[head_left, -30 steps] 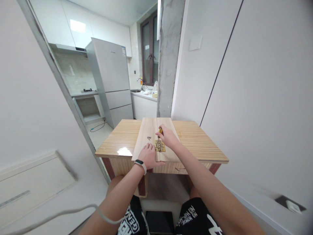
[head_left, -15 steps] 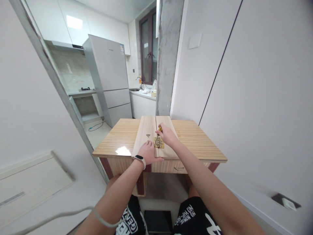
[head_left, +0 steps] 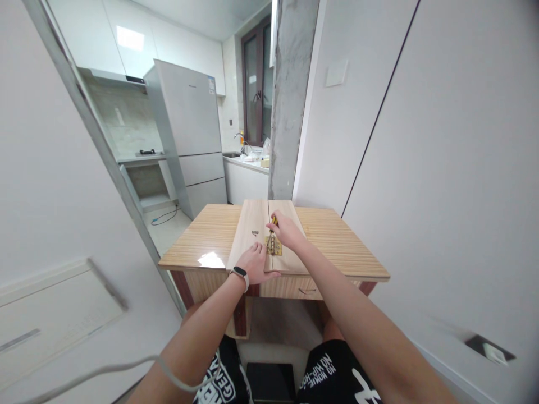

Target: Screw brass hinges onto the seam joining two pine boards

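Two pale wooden boards lie side by side on the desk, the left board (head_left: 248, 216) and the right board (head_left: 290, 212) meeting along a narrow seam. A brass hinge (head_left: 277, 247) straddles that seam near the front. My right hand (head_left: 287, 230) is wrapped round the yellow-and-black handle of a screwdriver (head_left: 275, 220), its shaft slanting down to the hinge's left leaf. Flat on the left board, my left hand (head_left: 255, 265) presses close beside the hinge, thumb stretched along the front edge. Several small screws (head_left: 255, 233) lie on the left board beyond it.
The boards rest on a striped wooden desk (head_left: 341, 241) with a drawer handle (head_left: 307, 291) at its front. A grey cable (head_left: 126, 365) loops past my left forearm. White walls flank the desk; a fridge (head_left: 189, 112) stands in the kitchen behind.
The right hand and the screwdriver have shifted very slightly, and the screwdriver still points at the hinge. The left hand stays in place on the board.
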A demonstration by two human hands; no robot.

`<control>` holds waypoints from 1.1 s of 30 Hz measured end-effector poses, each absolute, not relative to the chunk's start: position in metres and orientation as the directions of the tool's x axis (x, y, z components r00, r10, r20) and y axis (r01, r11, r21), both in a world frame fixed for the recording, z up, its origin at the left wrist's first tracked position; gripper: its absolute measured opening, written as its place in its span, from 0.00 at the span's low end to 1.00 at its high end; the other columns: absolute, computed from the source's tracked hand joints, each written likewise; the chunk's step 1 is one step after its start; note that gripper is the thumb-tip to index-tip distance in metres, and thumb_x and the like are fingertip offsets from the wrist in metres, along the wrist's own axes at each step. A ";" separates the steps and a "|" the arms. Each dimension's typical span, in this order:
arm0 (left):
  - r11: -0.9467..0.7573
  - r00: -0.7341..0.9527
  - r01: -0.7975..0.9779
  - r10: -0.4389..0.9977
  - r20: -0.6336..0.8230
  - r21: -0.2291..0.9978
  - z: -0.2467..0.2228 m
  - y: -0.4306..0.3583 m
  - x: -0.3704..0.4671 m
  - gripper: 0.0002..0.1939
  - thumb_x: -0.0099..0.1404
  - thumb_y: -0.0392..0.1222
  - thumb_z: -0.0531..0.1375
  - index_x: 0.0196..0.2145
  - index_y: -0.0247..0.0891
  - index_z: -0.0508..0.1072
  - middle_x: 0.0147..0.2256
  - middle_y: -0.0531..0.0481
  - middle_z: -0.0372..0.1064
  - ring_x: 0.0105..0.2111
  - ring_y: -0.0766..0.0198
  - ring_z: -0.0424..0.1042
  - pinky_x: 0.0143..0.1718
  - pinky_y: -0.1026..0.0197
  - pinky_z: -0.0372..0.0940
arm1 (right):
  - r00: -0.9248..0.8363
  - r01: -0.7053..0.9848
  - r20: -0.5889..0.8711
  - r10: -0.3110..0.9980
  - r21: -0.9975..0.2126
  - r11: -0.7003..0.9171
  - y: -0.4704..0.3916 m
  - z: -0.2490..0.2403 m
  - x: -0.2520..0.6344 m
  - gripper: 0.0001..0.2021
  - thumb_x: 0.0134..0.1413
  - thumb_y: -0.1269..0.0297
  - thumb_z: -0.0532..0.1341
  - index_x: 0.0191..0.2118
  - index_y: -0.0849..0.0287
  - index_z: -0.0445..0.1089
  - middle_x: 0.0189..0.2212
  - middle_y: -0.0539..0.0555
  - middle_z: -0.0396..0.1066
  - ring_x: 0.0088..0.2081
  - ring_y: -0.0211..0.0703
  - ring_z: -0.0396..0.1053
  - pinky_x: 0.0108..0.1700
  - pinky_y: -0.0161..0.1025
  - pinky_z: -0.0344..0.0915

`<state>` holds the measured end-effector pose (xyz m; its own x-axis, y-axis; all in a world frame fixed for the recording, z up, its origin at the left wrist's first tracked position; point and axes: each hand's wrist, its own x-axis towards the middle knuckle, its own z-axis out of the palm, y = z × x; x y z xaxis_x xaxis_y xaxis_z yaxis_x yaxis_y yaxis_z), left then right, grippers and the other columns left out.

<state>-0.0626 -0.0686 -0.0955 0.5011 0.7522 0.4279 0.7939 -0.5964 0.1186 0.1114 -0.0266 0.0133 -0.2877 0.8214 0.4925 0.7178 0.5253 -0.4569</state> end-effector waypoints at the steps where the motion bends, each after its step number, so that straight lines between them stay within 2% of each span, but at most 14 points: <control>1: -0.599 0.504 0.792 0.751 0.427 0.118 -0.095 -0.069 -0.063 0.53 0.56 0.77 0.58 0.62 0.29 0.62 0.58 0.27 0.65 0.62 0.37 0.62 0.65 0.41 0.55 | -0.291 0.716 0.495 0.819 -0.456 0.529 -0.027 0.013 0.112 0.09 0.64 0.62 0.61 0.47 0.55 0.64 0.33 0.51 0.71 0.34 0.43 0.66 0.38 0.36 0.56; 10: -0.613 0.505 0.770 0.755 0.419 0.177 -0.092 -0.073 -0.065 0.50 0.59 0.73 0.59 0.65 0.32 0.61 0.59 0.29 0.66 0.64 0.38 0.62 0.66 0.41 0.55 | -0.307 0.707 0.499 0.811 -0.450 0.545 -0.027 0.014 0.114 0.10 0.64 0.62 0.61 0.49 0.55 0.64 0.33 0.51 0.71 0.34 0.42 0.67 0.39 0.36 0.57; 12: -0.591 0.462 0.763 0.782 0.417 0.262 -0.090 -0.072 -0.067 0.47 0.62 0.70 0.59 0.67 0.34 0.57 0.60 0.30 0.66 0.64 0.40 0.63 0.64 0.42 0.58 | -0.300 0.699 0.503 0.811 -0.462 0.545 -0.026 0.013 0.113 0.14 0.62 0.61 0.64 0.51 0.55 0.64 0.33 0.50 0.72 0.34 0.42 0.68 0.38 0.36 0.58; 15: -0.525 0.343 0.715 0.839 0.422 0.461 -0.078 -0.067 -0.069 0.41 0.70 0.62 0.55 0.70 0.35 0.50 0.59 0.32 0.69 0.60 0.45 0.69 0.60 0.45 0.64 | -0.282 0.694 0.507 0.815 -0.478 0.538 -0.024 0.013 0.109 0.18 0.58 0.61 0.67 0.51 0.55 0.65 0.30 0.48 0.71 0.32 0.41 0.67 0.37 0.35 0.58; 18: -0.594 0.289 0.576 0.790 0.540 0.562 -0.057 -0.058 -0.066 0.35 0.74 0.52 0.53 0.71 0.38 0.46 0.62 0.34 0.65 0.61 0.52 0.68 0.61 0.46 0.64 | -0.291 0.682 0.533 0.794 -0.467 0.563 -0.025 0.015 0.105 0.14 0.59 0.62 0.66 0.49 0.54 0.68 0.30 0.48 0.71 0.31 0.40 0.67 0.36 0.35 0.58; 21: -0.685 0.250 0.475 0.707 0.662 0.553 -0.031 -0.049 -0.062 0.29 0.76 0.44 0.50 0.71 0.42 0.49 0.66 0.39 0.60 0.63 0.57 0.66 0.63 0.47 0.64 | -0.309 0.663 0.549 0.776 -0.461 0.590 -0.027 0.016 0.102 0.12 0.59 0.67 0.63 0.49 0.54 0.69 0.32 0.50 0.74 0.33 0.41 0.69 0.38 0.35 0.59; 26: -0.756 0.294 0.457 0.625 0.723 0.468 -0.008 -0.036 -0.057 0.25 0.75 0.38 0.48 0.67 0.43 0.61 0.66 0.45 0.62 0.67 0.59 0.60 0.68 0.48 0.59 | -0.282 0.664 0.533 0.798 -0.492 0.563 -0.027 0.013 0.105 0.15 0.58 0.69 0.62 0.51 0.56 0.67 0.34 0.52 0.75 0.33 0.41 0.70 0.37 0.35 0.60; 33: -0.747 0.279 0.483 0.626 0.728 0.457 -0.002 -0.034 -0.048 0.21 0.75 0.38 0.49 0.62 0.40 0.69 0.60 0.45 0.69 0.61 0.58 0.69 0.65 0.50 0.64 | -0.267 0.590 0.531 0.804 -0.569 0.572 -0.024 0.008 0.110 0.15 0.55 0.70 0.62 0.49 0.56 0.65 0.36 0.51 0.75 0.32 0.38 0.70 0.37 0.35 0.62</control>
